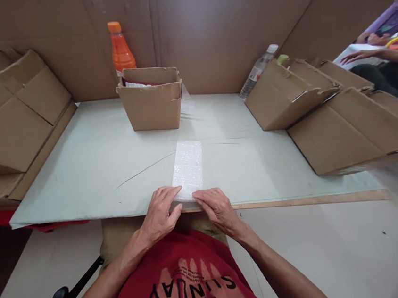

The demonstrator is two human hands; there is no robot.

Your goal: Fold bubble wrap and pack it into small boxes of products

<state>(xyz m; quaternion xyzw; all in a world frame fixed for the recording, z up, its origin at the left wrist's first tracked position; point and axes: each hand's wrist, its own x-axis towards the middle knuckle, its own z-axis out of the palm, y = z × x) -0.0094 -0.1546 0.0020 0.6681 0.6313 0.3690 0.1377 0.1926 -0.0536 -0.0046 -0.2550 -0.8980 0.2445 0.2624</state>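
A flat, whitish, translucent strip of bubble wrap (pixel 187 167) lies lengthwise on the table, its near end at the front edge. My left hand (pixel 161 211) is at the near left corner, fingertips on the wrap and thumb bent below them. At the near right corner, my right hand (pixel 217 208) has its fingers closed on the edge of the wrap, with the thumb tucked partly underneath. Whether anything lies inside the wrap cannot be made out.
Beyond the wrap stands an open cardboard box (pixel 153 106) holding packets, with an orange bottle (pixel 122 50) behind it. Tilted cardboard boxes flank the table, on the left (pixel 20 111) and right (pixel 356 127). A clear bottle (pixel 258 71) leans at the back. Another person's arm (pixel 388 55) shows far right.
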